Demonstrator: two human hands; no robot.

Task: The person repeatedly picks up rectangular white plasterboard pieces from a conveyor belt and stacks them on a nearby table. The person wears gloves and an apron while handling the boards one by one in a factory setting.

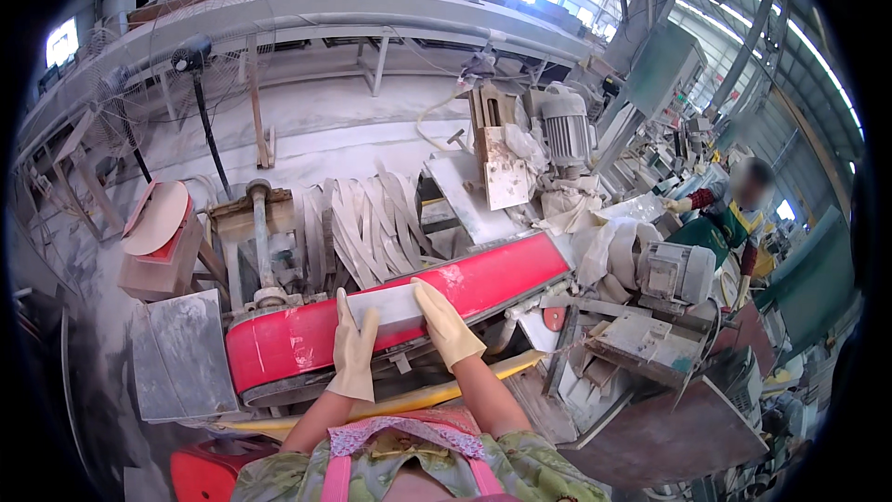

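A pale grey rectangular block (388,305) lies on the red belt (506,274) of a long, narrow belt machine right in front of me. My left hand (355,351), in a cream glove, presses against the block's left end with the thumb apart from the fingers. At the other end my right hand (448,323), gloved the same way, holds it with fingers along the right side. The block is clasped between both hands, and its underside is hidden.
Left of the belt stand a grey board (183,353) and a box topped with round discs (158,223). Grey straps (372,232) hang behind it. Electric motors (564,125) and dusty machine parts stand to the right. Farther right, a co-worker (734,218) works. A yellow bar (446,390) runs along the near side.
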